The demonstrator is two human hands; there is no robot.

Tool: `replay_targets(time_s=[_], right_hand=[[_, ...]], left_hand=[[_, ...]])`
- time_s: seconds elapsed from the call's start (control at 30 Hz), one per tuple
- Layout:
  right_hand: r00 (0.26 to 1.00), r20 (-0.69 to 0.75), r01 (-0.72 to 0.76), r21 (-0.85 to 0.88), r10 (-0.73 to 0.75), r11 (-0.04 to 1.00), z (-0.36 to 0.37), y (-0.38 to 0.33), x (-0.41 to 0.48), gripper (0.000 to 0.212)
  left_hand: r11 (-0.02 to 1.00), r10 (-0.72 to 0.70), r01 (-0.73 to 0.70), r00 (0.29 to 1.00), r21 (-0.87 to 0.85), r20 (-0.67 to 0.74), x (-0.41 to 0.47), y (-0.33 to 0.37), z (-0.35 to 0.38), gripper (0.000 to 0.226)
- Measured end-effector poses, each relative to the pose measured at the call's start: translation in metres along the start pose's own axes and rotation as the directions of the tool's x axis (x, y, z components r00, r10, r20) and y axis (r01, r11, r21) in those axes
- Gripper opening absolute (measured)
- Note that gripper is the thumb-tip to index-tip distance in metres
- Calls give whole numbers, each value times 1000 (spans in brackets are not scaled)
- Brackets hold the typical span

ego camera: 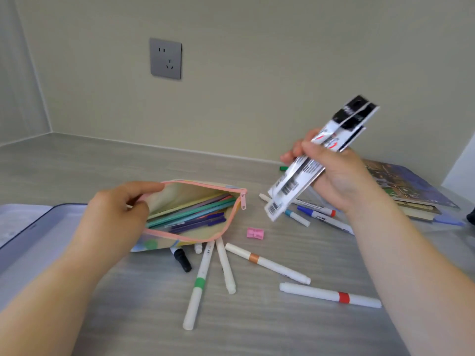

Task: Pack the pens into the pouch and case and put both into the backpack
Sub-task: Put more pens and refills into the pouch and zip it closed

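Note:
A pastel zip pouch with a pink zipper lies open on the grey table, several green, pink and purple pens inside it. My left hand pinches the pouch's upper left rim and holds its mouth open. My right hand grips a bundle of black-and-white packaged pens, raised and tilted above the table to the right of the pouch. Several white markers lie loose below the pouch: one with a green band, one with an orange band, one with a red band.
A pink sharpener lies right of the pouch. More markers lie under my right hand. Books are stacked at the right, by the wall. A clear-lidded case with a dark rim sits at the left. A wall socket is behind.

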State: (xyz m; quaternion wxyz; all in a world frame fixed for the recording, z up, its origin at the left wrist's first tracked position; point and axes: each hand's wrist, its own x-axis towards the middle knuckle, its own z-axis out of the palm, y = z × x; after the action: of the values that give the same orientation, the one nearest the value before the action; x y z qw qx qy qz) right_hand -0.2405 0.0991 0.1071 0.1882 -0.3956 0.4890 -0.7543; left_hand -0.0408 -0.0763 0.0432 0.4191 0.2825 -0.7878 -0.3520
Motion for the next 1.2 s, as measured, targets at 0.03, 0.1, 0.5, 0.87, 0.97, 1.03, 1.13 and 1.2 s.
replay_targets(time_s=[0.03,0.1,0.5,0.87,0.97,1.03,1.13,1.2], right_hand=[[1000,0,29,135,-29,990,6,-2,0,18],[998,-18,69,328,-67,942,19,-3,1,15],[972,161,216,-353,-168,910,87,40,-3,30],[929,364,332,-899,66,284,87,48,-7,6],[909,414,413,-910,38,45,96,55,-6,8],[887,459,462,-877,52,-130,102,61,-8,24],[876,456,482,-836,156,-262,109,68,-12,39],[879,440,476,-829,182,-294,110,71,-13,33]], left_hand=[[999,-1,1,1000,-32,7,0,2,-1,41],[995,-1,4,1000,-102,24,0,3,-3,41],[945,-93,137,983,-298,159,7,-8,-6,54],[942,-92,147,978,-301,189,9,-8,-6,49],[932,-135,193,970,-307,202,9,-9,-4,54],[927,-130,200,965,-317,228,8,-9,-4,51],[924,-122,200,962,-326,245,8,-8,-3,49],[925,-114,196,960,-325,256,7,-8,-2,51]])
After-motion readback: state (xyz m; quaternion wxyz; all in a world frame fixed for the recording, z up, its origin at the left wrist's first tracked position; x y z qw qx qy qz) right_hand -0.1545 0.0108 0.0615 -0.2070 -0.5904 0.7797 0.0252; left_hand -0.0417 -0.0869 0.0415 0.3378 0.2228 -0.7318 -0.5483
